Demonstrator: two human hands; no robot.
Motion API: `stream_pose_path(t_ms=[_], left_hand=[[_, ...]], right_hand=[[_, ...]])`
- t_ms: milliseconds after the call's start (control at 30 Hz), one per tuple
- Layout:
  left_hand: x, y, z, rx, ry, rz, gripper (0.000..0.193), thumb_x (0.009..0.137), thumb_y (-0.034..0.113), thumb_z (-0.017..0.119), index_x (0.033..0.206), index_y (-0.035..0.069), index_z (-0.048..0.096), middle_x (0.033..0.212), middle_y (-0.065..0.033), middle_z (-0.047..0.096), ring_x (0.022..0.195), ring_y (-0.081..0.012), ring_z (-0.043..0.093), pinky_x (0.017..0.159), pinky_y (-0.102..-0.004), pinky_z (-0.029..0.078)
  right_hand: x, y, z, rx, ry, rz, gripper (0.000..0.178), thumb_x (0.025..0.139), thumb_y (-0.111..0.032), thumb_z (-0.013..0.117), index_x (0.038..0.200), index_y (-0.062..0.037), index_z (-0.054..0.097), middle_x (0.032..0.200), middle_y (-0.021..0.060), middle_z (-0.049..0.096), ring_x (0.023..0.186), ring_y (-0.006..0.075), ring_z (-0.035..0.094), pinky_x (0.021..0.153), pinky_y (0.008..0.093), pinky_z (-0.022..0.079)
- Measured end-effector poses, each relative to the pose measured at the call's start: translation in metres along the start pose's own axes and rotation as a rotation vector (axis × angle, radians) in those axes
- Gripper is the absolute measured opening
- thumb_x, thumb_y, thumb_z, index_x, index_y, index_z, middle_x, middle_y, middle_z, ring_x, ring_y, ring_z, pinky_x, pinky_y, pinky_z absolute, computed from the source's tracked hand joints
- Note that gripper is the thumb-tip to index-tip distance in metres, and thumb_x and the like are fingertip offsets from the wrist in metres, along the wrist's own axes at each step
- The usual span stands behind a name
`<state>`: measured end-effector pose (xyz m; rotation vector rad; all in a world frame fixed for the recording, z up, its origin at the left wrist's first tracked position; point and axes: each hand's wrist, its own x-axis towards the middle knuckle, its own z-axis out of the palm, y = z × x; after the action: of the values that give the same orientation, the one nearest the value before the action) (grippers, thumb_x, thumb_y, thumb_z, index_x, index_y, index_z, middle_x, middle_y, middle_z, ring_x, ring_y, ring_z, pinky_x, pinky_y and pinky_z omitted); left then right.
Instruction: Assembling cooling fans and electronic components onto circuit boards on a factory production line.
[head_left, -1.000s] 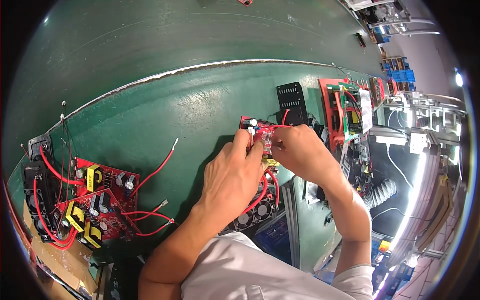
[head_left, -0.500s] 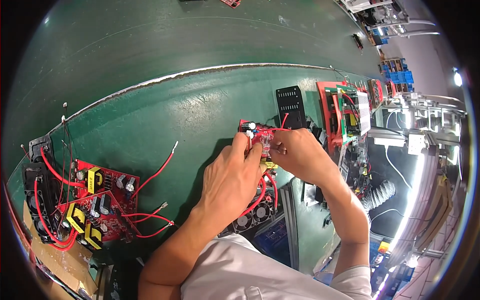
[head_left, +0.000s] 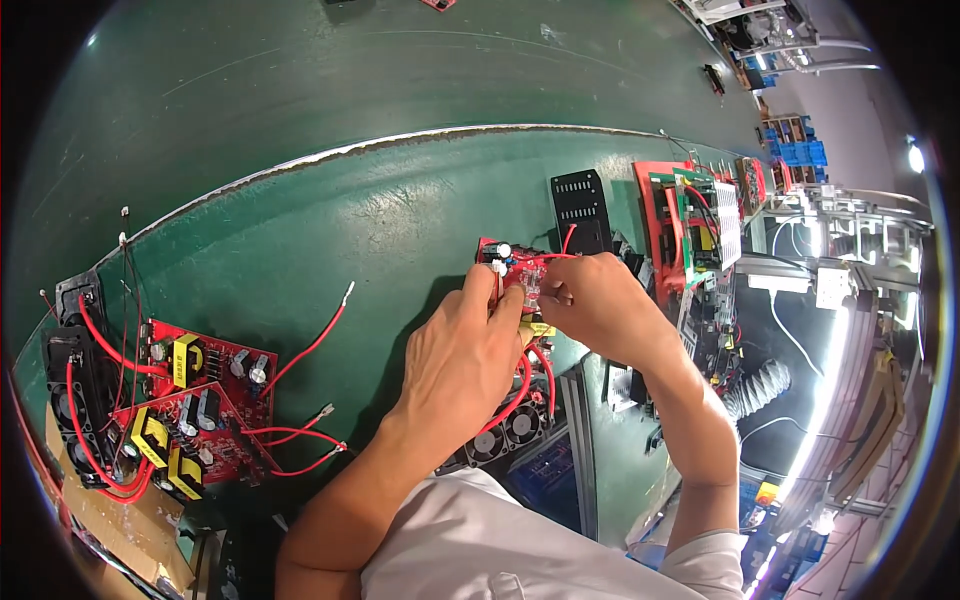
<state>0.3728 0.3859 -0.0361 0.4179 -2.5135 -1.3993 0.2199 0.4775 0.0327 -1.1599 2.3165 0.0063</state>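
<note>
Both hands are at a red circuit board (head_left: 520,270) in front of me. It carries a capacitor, a white connector and clear parts. My left hand (head_left: 468,345) is closed on the board's left side, fingers curled around its edge. From the right, my right hand (head_left: 598,305) pinches at the clear parts, near a red wire (head_left: 556,257); whatever lies between its fingertips is too hidden to name. Below the board, by my left wrist, are a pair of black fans (head_left: 505,432) and looping red wires (head_left: 545,375).
Red circuit boards (head_left: 205,420) with yellow transformers, black fans (head_left: 70,400) and red wires lie at the left, by cardboard (head_left: 130,530). A slotted black plate (head_left: 580,210) lies beyond my right hand. Stacked boards (head_left: 675,230) stand further right on the green table (head_left: 330,220).
Both hands hold nearly the same pose on the board. The view has shifted very slightly; nothing else has visibly moved.
</note>
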Motion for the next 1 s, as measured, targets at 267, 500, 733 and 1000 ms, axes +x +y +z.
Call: stream_pose_path(t_ms=[267,500,733,1000], left_hand=[[0.0,-0.002,0.003,0.029,0.031,0.036,0.04,0.082,0.013,0.073,0.118,-0.002,0.063,0.104,-0.0141,0.049,0.083,-0.0299,0.062,0.068,-0.0427,0.056],[0.0,-0.002,0.001,0.021,0.033,0.047,0.036,0.083,0.012,0.071,0.115,-0.003,0.064,0.105,-0.014,0.05,0.082,-0.0286,0.062,0.066,-0.042,0.057],[-0.001,-0.002,0.003,0.041,0.069,0.063,0.035,0.085,0.016,0.07,0.115,-0.003,0.064,0.103,-0.0138,0.049,0.081,-0.0284,0.061,0.066,-0.0418,0.056],[-0.001,-0.002,0.001,-0.026,0.019,0.02,0.039,0.086,0.012,0.071,0.121,-0.001,0.062,0.103,-0.0157,0.048,0.083,-0.0341,0.063,0.068,-0.0456,0.053]], right_hand=[[0.001,0.0,0.002,-0.034,0.001,-0.003,0.017,0.079,-0.01,0.064,0.086,0.0051,0.068,0.077,0.0215,0.068,0.075,0.0397,0.068,0.072,0.0429,0.054],[0.003,0.0,-0.001,0.023,-0.016,-0.014,0.015,0.08,-0.009,0.064,0.089,0.0033,0.068,0.079,0.019,0.07,0.076,0.0357,0.07,0.071,0.0404,0.055],[0.001,0.006,0.004,0.074,0.001,-0.055,0.016,0.083,-0.008,0.064,0.092,0.0044,0.068,0.08,0.0191,0.07,0.075,0.0347,0.07,0.07,0.0399,0.055],[-0.002,0.002,0.004,0.015,-0.018,-0.01,0.017,0.082,-0.009,0.066,0.094,0.0039,0.069,0.079,0.0205,0.069,0.075,0.0359,0.069,0.07,0.0415,0.054]])
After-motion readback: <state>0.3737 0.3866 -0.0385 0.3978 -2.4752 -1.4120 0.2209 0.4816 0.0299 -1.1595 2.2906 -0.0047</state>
